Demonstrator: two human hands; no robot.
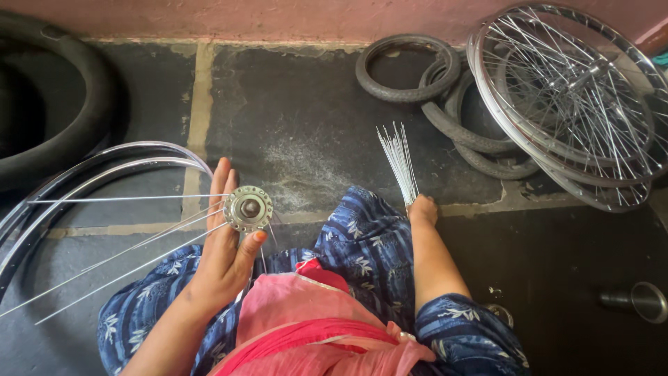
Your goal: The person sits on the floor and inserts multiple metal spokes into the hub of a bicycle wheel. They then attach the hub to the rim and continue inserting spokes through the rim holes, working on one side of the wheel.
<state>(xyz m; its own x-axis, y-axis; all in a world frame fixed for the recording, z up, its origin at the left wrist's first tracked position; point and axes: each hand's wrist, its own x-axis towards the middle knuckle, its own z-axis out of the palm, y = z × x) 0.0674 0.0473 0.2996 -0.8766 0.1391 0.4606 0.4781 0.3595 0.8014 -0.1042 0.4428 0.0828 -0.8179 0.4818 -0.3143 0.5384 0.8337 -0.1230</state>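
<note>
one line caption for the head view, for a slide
Left hand holds a wheel hub with spokes fanning out; right hand grips a bundle of loose spokes.

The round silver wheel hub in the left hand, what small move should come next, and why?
Probably draw one thin spoke from the bundle of loose silver spokes gripped by the right hand and bring it to the round silver wheel hub. The left hand holds the hub with only a few spokes threaded, fanning left.

Bare rims (83,167) left, tyres (445,97) and spoked wheels (577,97) right — against the wall (278,17).
</note>
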